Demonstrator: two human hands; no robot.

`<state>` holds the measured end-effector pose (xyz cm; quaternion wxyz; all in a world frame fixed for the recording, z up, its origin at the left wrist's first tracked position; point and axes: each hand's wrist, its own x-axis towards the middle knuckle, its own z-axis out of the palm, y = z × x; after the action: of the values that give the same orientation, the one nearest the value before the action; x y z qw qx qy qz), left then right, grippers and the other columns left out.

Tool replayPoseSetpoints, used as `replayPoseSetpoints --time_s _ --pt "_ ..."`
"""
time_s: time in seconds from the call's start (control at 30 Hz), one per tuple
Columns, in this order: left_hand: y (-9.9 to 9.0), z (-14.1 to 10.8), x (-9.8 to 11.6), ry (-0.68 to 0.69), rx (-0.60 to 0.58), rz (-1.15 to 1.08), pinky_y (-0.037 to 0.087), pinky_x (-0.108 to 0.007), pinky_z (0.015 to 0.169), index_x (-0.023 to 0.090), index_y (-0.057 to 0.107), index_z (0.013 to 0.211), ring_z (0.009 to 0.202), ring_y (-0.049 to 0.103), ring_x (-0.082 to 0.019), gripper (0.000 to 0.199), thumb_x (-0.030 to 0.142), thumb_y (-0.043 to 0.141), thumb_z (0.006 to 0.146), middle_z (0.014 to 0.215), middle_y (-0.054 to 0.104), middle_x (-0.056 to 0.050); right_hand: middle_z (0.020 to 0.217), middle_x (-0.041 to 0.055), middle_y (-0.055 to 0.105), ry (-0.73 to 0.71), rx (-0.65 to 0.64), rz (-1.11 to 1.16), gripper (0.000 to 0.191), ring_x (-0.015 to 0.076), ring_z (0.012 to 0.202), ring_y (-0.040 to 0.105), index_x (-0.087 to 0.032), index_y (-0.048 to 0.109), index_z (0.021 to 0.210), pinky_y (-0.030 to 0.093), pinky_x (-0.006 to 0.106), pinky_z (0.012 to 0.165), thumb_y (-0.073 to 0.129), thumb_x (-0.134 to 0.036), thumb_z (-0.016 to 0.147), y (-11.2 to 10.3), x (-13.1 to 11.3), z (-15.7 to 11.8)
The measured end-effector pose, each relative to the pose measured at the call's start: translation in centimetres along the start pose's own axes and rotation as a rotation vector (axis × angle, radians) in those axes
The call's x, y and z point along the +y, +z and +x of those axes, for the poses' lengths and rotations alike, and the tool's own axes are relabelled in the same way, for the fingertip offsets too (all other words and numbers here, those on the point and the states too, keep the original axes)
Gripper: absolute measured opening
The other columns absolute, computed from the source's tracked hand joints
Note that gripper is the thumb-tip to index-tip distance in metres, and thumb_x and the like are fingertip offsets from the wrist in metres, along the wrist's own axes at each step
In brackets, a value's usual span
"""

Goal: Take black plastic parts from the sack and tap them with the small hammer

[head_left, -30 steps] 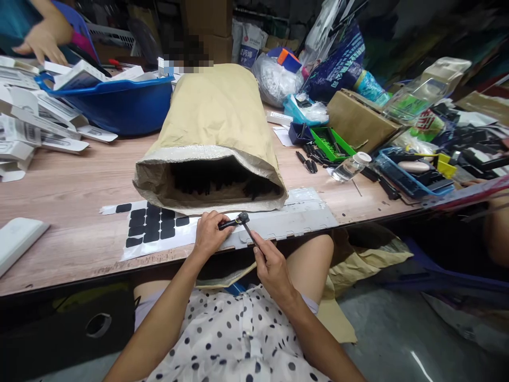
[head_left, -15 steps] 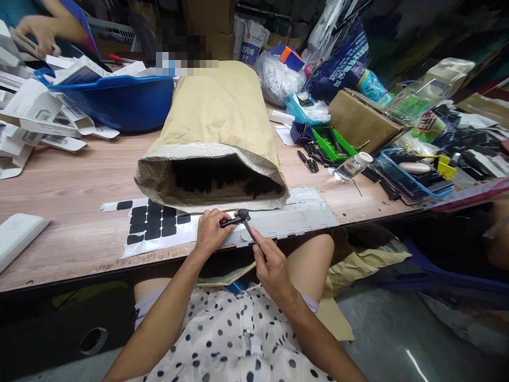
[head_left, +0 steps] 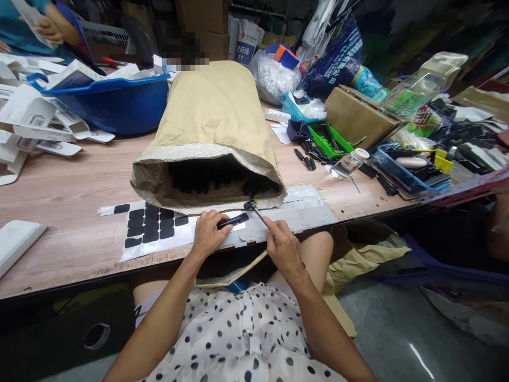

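My left hand (head_left: 209,232) is closed on a slim black part (head_left: 234,220) above the grey sheet at the table's front edge. My right hand (head_left: 284,246) grips the handle of a small metal tool with a dark round head (head_left: 251,205). The tool's head is up and to the right of the black part, apart from it. Behind both hands lies a large tan paper sack (head_left: 218,111), its mouth open toward me, with black items (head_left: 207,174) inside. Left of my left hand, a white sheet (head_left: 183,233) bears several black rounded patches (head_left: 151,229).
A blue basin (head_left: 115,106) heaped with white boxes stands back left, a person's hand (head_left: 50,31) behind it. A white device (head_left: 18,244) lies at left. To the right are a green tray (head_left: 330,140), a clear bottle (head_left: 350,163) and a blue basket (head_left: 409,172).
My right hand has drawn the tool back to the right, so its head has come away from the black part. The other person's hand at the back left has risen with something white.
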<state>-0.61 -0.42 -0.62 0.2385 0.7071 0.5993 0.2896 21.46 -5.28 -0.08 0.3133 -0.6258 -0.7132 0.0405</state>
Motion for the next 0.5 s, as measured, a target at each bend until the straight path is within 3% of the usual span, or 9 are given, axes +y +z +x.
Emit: replayPoseSetpoints --time_s 0.13,0.3,0.5 --pt "0.0 -0.2 -0.4 0.022 -0.005 -0.010 0.047 -0.038 0.082 0.027 0.074 0.093 0.087 0.056 -0.023 0.019 0.034 0.057 0.088 0.085 0.068 -0.002 0.091 0.0063 0.064 -0.095 0.007 -0.165 0.046 0.0176 0.074 0.056 -0.028 0.072 0.122 0.046 0.026 0.065 0.047 -0.010 0.088 0.4 1.4 0.8" --pt "0.0 -0.4 -0.3 0.016 0.001 0.016 0.045 -0.038 0.084 0.026 0.072 0.090 0.090 0.056 -0.023 0.026 0.035 0.048 0.093 0.089 0.069 -0.003 0.093 0.0073 0.066 -0.114 0.060 -0.235 0.041 0.0191 0.073 0.049 -0.027 0.073 0.120 0.043 0.031 0.069 0.048 -0.011 0.091 1.2 1.0 0.1" --pt "-0.7 -0.3 -0.2 0.030 -0.014 0.039 0.045 -0.039 0.084 0.024 0.069 0.091 0.090 0.056 -0.023 0.028 0.036 0.044 0.096 0.089 0.068 -0.005 0.093 0.0077 0.069 -0.117 0.092 -0.235 0.045 0.0252 0.093 0.050 -0.029 0.074 0.117 0.039 0.036 0.075 0.050 -0.005 0.087 1.6 0.6 -0.1"
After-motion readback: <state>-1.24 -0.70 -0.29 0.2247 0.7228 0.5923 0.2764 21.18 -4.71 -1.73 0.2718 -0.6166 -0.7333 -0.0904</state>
